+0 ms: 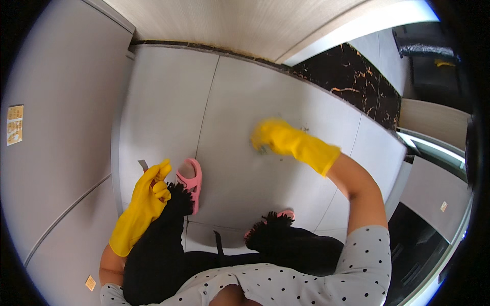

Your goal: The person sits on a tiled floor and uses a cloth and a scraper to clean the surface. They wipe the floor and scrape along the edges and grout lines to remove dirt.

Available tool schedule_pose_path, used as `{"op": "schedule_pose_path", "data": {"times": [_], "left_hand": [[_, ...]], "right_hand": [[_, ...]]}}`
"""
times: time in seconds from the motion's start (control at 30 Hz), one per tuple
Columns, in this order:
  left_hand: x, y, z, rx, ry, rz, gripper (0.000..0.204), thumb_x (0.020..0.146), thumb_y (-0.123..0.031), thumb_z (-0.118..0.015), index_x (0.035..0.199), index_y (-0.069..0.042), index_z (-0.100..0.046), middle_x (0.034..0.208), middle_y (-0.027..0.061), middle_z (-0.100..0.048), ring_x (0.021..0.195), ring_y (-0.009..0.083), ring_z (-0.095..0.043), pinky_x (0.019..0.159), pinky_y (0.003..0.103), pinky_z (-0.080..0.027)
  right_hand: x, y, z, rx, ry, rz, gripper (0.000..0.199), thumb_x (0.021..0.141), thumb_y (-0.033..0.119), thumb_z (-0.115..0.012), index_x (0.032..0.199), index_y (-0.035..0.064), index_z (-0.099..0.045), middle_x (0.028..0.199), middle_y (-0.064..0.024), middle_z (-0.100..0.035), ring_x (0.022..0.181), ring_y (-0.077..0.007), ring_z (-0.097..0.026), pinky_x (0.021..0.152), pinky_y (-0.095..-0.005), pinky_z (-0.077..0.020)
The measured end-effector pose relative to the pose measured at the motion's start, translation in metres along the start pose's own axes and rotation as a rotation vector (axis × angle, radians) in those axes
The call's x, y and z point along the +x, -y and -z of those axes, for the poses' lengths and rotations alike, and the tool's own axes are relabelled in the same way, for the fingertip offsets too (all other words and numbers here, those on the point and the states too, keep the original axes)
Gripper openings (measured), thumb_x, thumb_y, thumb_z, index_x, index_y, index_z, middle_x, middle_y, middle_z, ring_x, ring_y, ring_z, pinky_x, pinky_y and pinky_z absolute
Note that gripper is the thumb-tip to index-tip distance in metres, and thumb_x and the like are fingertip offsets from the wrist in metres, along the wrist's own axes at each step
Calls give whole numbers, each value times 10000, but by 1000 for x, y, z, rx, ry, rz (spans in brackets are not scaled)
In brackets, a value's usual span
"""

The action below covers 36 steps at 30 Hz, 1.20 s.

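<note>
My left hand (148, 191), in a yellow rubber glove, is closed around a small scraper-like tool with a flat grey blade (143, 164) and a reddish handle, most of it hidden by the fingers. It is held above my left knee, near a pink slipper (191, 183). Farther out, my right hand (273, 135), also gloved in yellow, reaches down to the grey tiled floor (229, 178). Its fingers are bunched and smeared by motion, so their grip is unclear. Greenish and dark bits (263, 150) lie by the fingertips, with more dark specks (304, 129) beside the glove.
Grey cabinet fronts (61, 102) line the left side. A pale wood-grain panel (214, 23) closes off the far side, with a dark marbled threshold strip (352, 76) at the far right. On the right are a grey cabinet (431, 186) and a black glossy front (418, 245).
</note>
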<state>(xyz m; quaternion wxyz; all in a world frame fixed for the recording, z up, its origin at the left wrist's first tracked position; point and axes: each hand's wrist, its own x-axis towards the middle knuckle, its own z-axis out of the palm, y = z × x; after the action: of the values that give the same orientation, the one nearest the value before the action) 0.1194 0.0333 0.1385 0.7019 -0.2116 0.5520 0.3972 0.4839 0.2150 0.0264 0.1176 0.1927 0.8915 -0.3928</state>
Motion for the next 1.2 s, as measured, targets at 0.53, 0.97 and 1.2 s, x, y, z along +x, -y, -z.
{"op": "schedule_pose_path", "data": {"times": [0.53, 0.97, 1.2], "left_hand": [[-30, -34, 33, 278, -201, -244, 362, 993, -278, -547, 1284, -73, -611, 867, -41, -615, 455, 24, -314, 446, 191, -246], [-45, -15, 49, 142, -233, -279, 384, 995, -243, -561, 1340, -75, -562, 1030, -23, -702, 481, 11, -344, 449, 162, -285], [-41, -13, 32, 175, -204, -284, 363, 997, -244, -555, 1321, -83, -580, 1026, -22, -699, 481, 14, -348, 443, 165, -287]], "right_hand": [[-20, 53, -34, 1314, -605, -421, 288, 893, 15, -578, 1168, 65, -647, 1049, -67, -692, 907, -167, -647, 769, -308, -512], [52, 206, -215, 1076, -129, -639, 399, 888, 248, -619, 1231, 45, -600, 1079, -195, -667, 992, -346, -649, 834, -426, -520], [106, 176, -149, 1215, -244, -614, 328, 878, 240, -592, 1116, 18, -634, 938, -179, -694, 881, -342, -673, 780, -411, -534]]}}
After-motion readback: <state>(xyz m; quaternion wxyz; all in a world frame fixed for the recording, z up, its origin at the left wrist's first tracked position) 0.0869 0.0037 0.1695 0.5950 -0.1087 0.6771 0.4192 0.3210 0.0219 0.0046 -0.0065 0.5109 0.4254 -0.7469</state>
